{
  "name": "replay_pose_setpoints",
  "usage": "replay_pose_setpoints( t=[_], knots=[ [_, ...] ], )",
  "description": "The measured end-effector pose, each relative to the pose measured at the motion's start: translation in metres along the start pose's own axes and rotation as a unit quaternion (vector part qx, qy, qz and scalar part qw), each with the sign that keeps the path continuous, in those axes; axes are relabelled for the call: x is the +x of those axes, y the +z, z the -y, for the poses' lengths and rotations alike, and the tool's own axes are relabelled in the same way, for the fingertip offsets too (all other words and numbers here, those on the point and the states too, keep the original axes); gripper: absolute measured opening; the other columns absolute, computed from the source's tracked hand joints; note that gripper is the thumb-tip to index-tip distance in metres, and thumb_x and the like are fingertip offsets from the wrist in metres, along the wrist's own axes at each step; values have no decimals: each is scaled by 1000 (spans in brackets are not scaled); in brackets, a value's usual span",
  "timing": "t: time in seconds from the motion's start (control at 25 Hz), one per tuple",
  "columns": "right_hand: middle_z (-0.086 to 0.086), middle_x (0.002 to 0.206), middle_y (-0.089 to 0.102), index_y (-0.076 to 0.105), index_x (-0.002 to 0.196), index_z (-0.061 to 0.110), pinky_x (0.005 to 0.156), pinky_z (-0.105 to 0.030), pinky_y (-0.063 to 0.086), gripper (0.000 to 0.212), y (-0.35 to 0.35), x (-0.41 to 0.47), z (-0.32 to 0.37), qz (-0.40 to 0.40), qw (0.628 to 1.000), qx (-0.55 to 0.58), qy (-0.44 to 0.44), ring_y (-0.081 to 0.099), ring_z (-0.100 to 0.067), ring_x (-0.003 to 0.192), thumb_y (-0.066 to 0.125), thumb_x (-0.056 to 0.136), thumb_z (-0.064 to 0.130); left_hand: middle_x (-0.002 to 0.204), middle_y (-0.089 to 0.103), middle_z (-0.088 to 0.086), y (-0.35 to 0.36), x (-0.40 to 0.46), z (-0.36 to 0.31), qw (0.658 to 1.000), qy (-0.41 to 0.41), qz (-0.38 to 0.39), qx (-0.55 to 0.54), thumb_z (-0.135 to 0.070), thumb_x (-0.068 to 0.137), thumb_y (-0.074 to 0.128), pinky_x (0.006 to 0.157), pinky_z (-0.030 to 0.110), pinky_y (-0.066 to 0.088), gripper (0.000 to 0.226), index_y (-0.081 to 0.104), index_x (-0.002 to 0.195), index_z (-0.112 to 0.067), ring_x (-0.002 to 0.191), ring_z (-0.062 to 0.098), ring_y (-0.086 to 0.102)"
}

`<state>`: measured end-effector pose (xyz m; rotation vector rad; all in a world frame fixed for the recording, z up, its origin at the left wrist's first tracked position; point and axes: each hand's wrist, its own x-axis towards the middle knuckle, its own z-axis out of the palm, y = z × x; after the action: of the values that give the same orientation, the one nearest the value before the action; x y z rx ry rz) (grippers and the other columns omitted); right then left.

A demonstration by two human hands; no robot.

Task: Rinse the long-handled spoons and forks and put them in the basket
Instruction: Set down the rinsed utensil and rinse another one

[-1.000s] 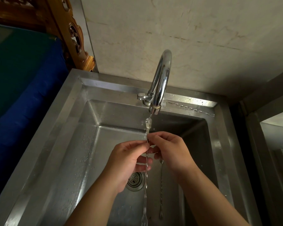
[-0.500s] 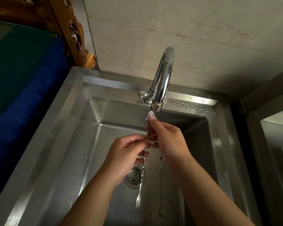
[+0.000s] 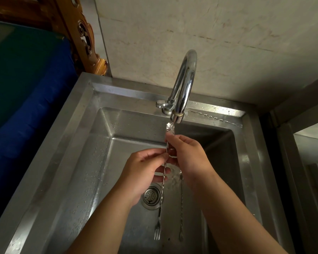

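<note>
Now both hands' fingers (image 3: 161,156) pinch long-handled fork (image 3: 162,189), tines down, under tap (image 3: 184,83).

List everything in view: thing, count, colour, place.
sink: one, steel, centre.
tap: one, chrome, back rim, water running.
drain strainer: one, steel, sink floor.
held utensil: one, silver, twisted handle, fork end down, top under the tap.
second utensil: one, silver, lying on the sink floor.
third utensil: one, silver, on the back rim, right.
wall: one, beige, behind.
carved wood: one, brown, upper left.
left hand: pinching the handle.
right hand: gripping near its top.
</note>
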<state>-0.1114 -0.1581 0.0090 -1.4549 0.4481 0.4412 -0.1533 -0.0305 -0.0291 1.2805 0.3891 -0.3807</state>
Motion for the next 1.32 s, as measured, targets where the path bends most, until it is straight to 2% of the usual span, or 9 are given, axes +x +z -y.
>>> replay_pose_setpoints(
  t=[0.16, 0.32, 0.44, 0.52, 0.76, 0.88, 1.04, 1.2, 1.32],
  knots=[
    [1, 66, 59, 73, 81, 16, 58, -21, 55, 16, -3, -2, -7, 23, 999, 21, -15, 58, -14, 65, 66, 95, 19, 88, 85, 6, -1, 0, 3, 1000, -4, -8, -9, -18, 95, 75, 64, 35, 66, 16, 86, 93, -29, 68, 14, 76],
    [-3, 78, 66, 77, 92, 9, 61, -20, 55, 19, -4, -5, -11, 16, 999, 0, -31, 63, -14, 72, 63, 97, 19, 87, 84, 6, 1, -1, 4, 1000, 0, -23, -8, -18, 89, 81, 58, 27, 61, 10, 86, 92, -26, 66, 12, 74],
    [-8, 81, 66, 73, 95, 1, 68, -29, 57, 18, -5, -6, -12, 8, 999, 0, -42, 62, -21, 76, 60, 97, 14, 80, 82, -1, 3, 0, 6, 999, 18, -39, 18, -20, 86, 84, 57, 25, 60, 9, 85, 88, -29, 64, 8, 74],
    [-9, 81, 64, 71, 92, 5, 71, -35, 56, 13, -6, -6, -11, 8, 999, 11, -48, 61, -24, 77, 60, 97, 11, 77, 80, -5, 4, 1, 7, 998, 34, -45, 35, -25, 82, 86, 56, 25, 59, 9, 84, 89, -31, 63, 6, 73],
    [-1, 68, 66, 73, 87, 2, 60, -23, 57, 19, -5, -3, -10, -21, 998, -9, -50, 64, -14, 67, 68, 92, 21, 75, 79, -10, 3, 2, 11, 996, 51, -51, 58, -52, 62, 82, 55, 23, 58, 29, 83, 87, -37, 63, 5, 74],
    [2, 62, 65, 73, 79, 3, 54, -22, 54, 33, -2, -2, -5, -37, 998, -17, -44, 61, -12, 60, 72, 89, 34, 76, 78, -11, 2, 3, 13, 995, 52, -53, 64, -54, 62, 82, 56, 24, 58, 31, 83, 88, -37, 64, 6, 74],
    [4, 59, 66, 72, 71, 15, 55, -25, 50, 47, 3, 0, 6, -67, 996, -45, -31, 60, -7, 54, 70, 83, 60, 76, 79, -10, 3, 3, 13, 993, 59, -52, 91, -51, 64, 81, 56, 23, 58, 26, 83, 86, -39, 67, 9, 75],
    [7, 57, 65, 72, 74, 11, 51, -22, 48, 51, 3, 6, 10, -67, 994, -73, -36, 56, -4, 50, 65, 89, 58, 78, 80, -11, 1, 2, 9, 990, 71, -51, 108, -39, 78, 80, 58, 22, 58, 9, 83, 85, -44, 68, 9, 75],
    [10, 57, 65, 75, 79, 12, 50, -16, 49, 36, 0, 7, 6, -26, 995, -73, -65, 56, -3, 51, 67, 95, 43, 81, 81, -9, -1, 0, 6, 991, 65, -51, 108, -30, 85, 79, 59, 21, 59, 14, 83, 87, -43, 70, 9, 76]
  ],
)
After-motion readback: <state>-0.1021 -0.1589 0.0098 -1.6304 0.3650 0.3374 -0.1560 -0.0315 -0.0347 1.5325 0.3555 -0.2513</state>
